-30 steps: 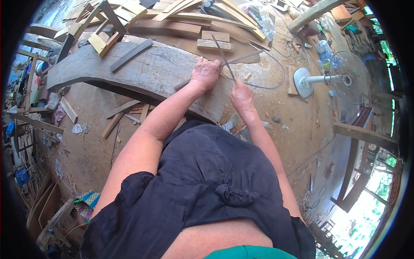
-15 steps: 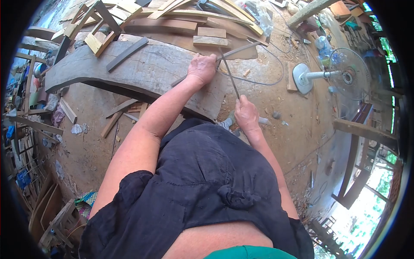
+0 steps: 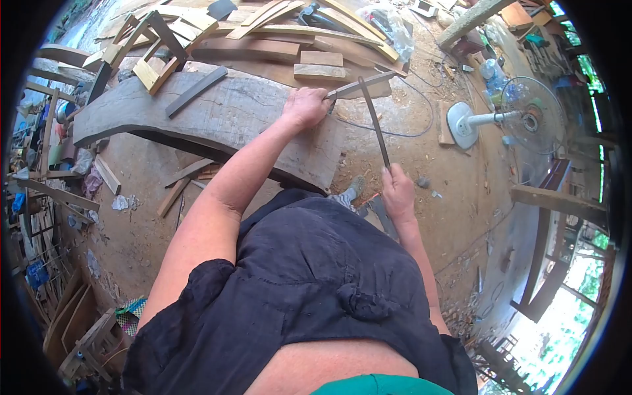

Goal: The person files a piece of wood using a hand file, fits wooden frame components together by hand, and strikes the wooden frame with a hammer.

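Crosswise, the rod (image 3: 375, 123), clenched in the fingers of the right hand (image 3: 398, 191), overlaps the strip (image 3: 347, 90) jutting forward-right from the left hand (image 3: 306, 107), whose fingers grip it above the worktop (image 3: 243, 105).

soft daylight reaches the floor (image 3: 454, 220) — glare whites out the lower right, edges bend into black.
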`<action>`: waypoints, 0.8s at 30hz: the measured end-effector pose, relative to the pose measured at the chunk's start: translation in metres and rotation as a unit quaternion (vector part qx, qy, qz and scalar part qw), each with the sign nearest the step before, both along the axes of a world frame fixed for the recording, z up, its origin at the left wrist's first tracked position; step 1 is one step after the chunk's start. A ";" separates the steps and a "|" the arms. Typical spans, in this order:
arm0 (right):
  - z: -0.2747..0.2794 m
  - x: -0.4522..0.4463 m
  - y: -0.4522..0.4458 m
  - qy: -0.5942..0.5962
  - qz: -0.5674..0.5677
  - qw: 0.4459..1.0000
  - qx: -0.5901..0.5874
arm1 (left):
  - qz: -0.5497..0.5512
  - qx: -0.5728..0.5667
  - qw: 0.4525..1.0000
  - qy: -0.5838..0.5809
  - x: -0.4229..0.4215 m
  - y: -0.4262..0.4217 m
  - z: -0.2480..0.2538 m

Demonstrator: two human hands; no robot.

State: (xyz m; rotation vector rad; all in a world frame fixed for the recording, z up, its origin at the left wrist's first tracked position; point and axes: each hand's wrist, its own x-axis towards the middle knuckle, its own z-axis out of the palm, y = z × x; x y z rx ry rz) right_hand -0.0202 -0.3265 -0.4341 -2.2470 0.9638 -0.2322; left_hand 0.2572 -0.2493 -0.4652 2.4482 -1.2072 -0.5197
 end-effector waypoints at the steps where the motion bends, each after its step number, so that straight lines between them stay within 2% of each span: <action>1: 0.000 0.003 -0.002 -0.002 -0.002 1.000 0.000 | -0.028 0.018 0.999 0.011 0.004 -0.001 0.000; 4: -0.004 0.006 -0.002 -0.002 0.006 1.000 -0.009 | -0.044 -0.029 0.999 -0.006 -0.001 0.002 -0.013; 7: -0.013 0.006 0.003 0.008 0.006 1.000 0.007 | -0.064 -0.027 0.998 -0.008 -0.008 0.006 -0.023; 11: -0.019 0.015 0.000 -0.004 0.013 1.000 0.022 | -0.085 -0.078 0.990 -0.081 -0.010 0.010 -0.031; 18: -0.027 0.033 -0.002 -0.005 0.025 0.999 0.028 | -0.106 -0.045 0.984 -0.138 -0.020 0.019 -0.025; 20: -0.024 0.039 -0.002 0.006 0.031 0.999 0.022 | -0.028 -0.052 0.979 -0.193 -0.030 0.021 -0.028; 24: -0.033 0.054 -0.002 0.019 0.036 0.999 0.001 | -0.012 -0.069 0.977 -0.201 -0.033 0.021 -0.032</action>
